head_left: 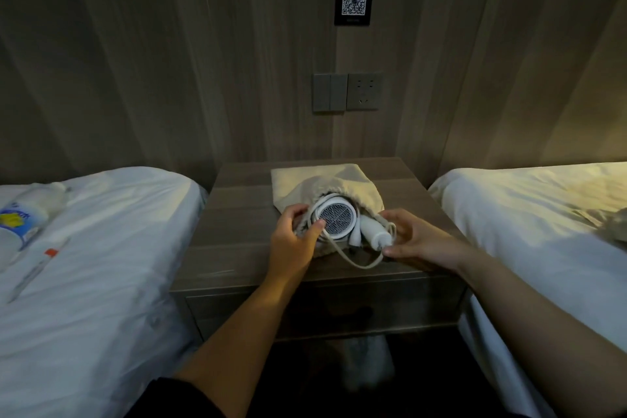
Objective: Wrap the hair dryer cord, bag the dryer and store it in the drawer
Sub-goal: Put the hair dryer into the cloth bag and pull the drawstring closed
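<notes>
Forearms reach in from the near edge: left hand (295,234) grips the left rim of the bag (356,185), thumb on the hair dryer (334,219) grille; right hand (417,241) curls round the right side of the bag mouth by the handle. Hair dryer sits half inside the bag on the nightstand (237,214), grille toward camera, with a cord (356,265) loop trailing out toward the near edge. Left bed (101,248) and right bed (526,214) flank it, wall socket (364,92) on the far panel.

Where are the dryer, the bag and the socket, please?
dryer (334,218), head view, rear grille.
bag (322,180), head view, flat far cloth.
socket (364,91), head view, faceplate centre.
</notes>
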Action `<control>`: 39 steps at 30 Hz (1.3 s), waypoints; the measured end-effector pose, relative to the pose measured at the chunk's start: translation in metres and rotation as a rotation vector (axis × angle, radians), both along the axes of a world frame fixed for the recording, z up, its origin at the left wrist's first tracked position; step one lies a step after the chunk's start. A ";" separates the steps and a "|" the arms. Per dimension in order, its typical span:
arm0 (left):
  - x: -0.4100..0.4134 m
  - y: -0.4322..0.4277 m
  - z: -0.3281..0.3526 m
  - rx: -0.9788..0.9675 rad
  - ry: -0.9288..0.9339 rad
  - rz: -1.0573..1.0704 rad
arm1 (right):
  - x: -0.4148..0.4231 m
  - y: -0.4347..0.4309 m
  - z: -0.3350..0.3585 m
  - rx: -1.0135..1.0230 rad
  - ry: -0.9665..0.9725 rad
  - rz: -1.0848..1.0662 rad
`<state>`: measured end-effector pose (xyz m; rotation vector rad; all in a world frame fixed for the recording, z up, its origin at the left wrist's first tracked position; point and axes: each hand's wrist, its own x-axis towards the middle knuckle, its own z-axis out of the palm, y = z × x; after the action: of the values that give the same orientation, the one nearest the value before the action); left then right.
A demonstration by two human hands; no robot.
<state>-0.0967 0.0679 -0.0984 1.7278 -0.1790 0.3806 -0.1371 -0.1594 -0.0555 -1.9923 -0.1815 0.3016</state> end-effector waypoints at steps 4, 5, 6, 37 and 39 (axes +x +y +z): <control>0.000 0.001 0.000 0.000 0.023 0.021 | 0.005 0.004 -0.008 -0.043 -0.103 -0.117; 0.001 0.001 0.000 -0.006 0.035 0.025 | 0.004 0.005 -0.009 -0.034 -0.122 -0.140; 0.002 0.001 0.000 -0.011 0.039 0.026 | 0.003 0.005 -0.009 -0.033 -0.132 -0.165; 0.002 0.036 -0.005 0.197 0.158 0.075 | 0.029 0.054 0.004 -0.763 -0.377 -0.316; 0.000 0.034 -0.003 0.265 0.153 0.062 | 0.032 0.058 0.007 -0.752 -0.379 -0.362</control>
<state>-0.0963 0.1017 -0.1014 2.0198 -0.0664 0.2777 -0.1049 -0.1010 -0.0483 -2.7607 0.0745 -0.2950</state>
